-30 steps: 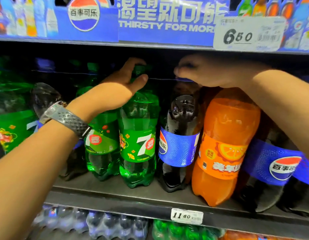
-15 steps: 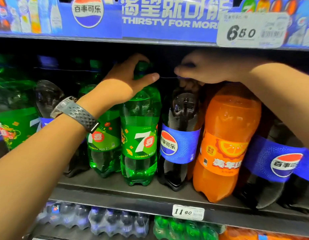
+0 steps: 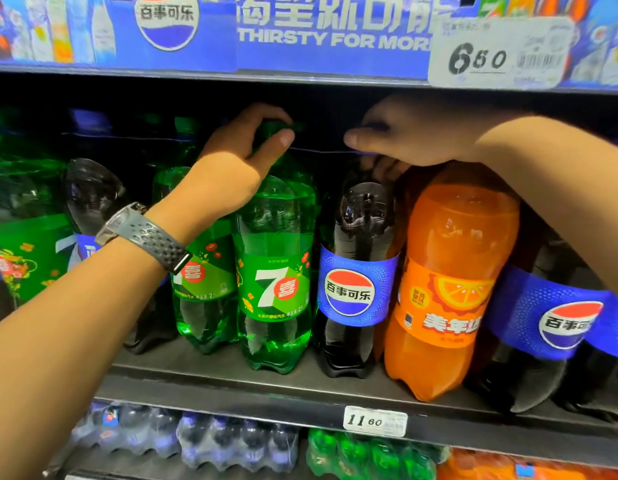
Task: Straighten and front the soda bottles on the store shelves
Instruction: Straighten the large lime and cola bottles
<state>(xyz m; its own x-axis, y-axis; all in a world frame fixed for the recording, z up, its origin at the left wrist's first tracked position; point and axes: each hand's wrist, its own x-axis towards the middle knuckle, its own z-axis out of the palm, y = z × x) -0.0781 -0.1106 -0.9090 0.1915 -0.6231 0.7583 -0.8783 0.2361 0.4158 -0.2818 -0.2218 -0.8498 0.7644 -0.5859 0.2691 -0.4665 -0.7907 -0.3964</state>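
A green 7 Up bottle (image 3: 274, 271) stands upright near the front of the dark shelf (image 3: 300, 386), its label facing me. My left hand (image 3: 231, 171), with a grey watch on the wrist, grips its neck and cap from the left. Right beside it stands a dark Pepsi bottle (image 3: 356, 278) with its blue logo label turned to the front. My right hand (image 3: 415, 133) holds the top of this Pepsi bottle, fingers curled round the cap, which is hidden. An orange soda bottle (image 3: 449, 282) leans to the left against the Pepsi bottle.
More green bottles (image 3: 203, 282) and Pepsi bottles (image 3: 564, 323) fill the same shelf on both sides. A blue Pepsi banner (image 3: 300, 32) with a price tag (image 3: 498, 53) runs low overhead. A second price tag (image 3: 375, 420) sits on the shelf edge; shrink-wrapped packs (image 3: 231, 441) lie below.
The Pepsi bottle has turned so its round logo now faces front. The 7 Up bottle has turned too, showing its 7 more squarely. Both hands stayed on the bottle tops.
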